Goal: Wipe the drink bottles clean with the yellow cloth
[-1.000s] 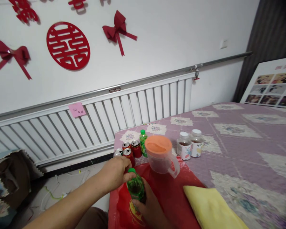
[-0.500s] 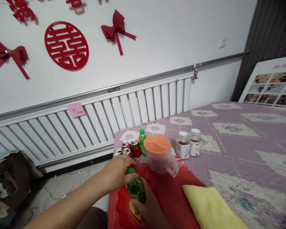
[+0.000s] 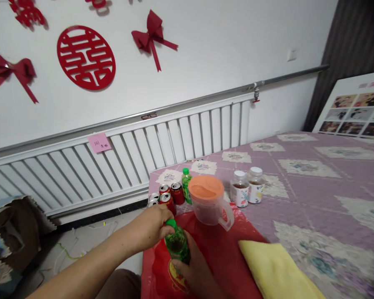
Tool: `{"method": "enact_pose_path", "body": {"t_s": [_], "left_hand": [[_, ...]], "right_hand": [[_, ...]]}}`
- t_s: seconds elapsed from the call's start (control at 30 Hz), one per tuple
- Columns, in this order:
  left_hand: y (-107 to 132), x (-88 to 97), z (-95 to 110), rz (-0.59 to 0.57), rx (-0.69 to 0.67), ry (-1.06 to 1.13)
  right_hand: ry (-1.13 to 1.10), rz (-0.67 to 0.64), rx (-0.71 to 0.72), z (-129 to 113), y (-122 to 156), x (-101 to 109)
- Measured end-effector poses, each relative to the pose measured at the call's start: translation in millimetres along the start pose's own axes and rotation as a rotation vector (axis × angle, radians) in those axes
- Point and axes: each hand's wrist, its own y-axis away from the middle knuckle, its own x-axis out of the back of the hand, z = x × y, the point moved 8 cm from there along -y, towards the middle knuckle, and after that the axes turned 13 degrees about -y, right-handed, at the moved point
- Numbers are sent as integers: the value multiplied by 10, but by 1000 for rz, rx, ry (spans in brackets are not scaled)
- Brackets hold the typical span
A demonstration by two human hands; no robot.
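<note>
White wall with red paper bows and a round red cut-out (image 3: 86, 57) backs a slatted white radiator (image 3: 118, 153), and the bed's purple patterned quilt (image 3: 314, 182) carries everything in front of me. At its near corner lies a red plastic bag (image 3: 218, 249), probably to keep drips off the quilt. My right hand (image 3: 195, 272) is wrapped tight round the lower body of a small green plastic bottle (image 3: 176, 244), holding it upright over the bag, and my left hand (image 3: 151, 226) has its fingers pinched together on the green cap. Just beyond, toward the corner by the radiator, stand red drink cans (image 3: 168, 198), a second green bottle (image 3: 186, 185), a clear jug with an orange lid (image 3: 209, 200) and two white-capped jars (image 3: 247, 192). A folded yellow cloth (image 3: 277, 270) lies at the near edge.
</note>
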Motion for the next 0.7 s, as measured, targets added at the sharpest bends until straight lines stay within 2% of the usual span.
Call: {"method": "enact_pose_path", "body": {"t_s": [0.2,0.43,0.6,0.7], "left_hand": [[15,5,27,-2,-74,19],[12,-13,10,3,-55,51],[153,-33,-212,130,47,253],[288,-241,-404,207,136,464]], "right_hand": [[-19,-30,12,-11,-2,-17],[-7,-24,11,-26,2,-18],[10,-26,11,-24,3,-24],[23,-23,23,-42,9,-24]]}}
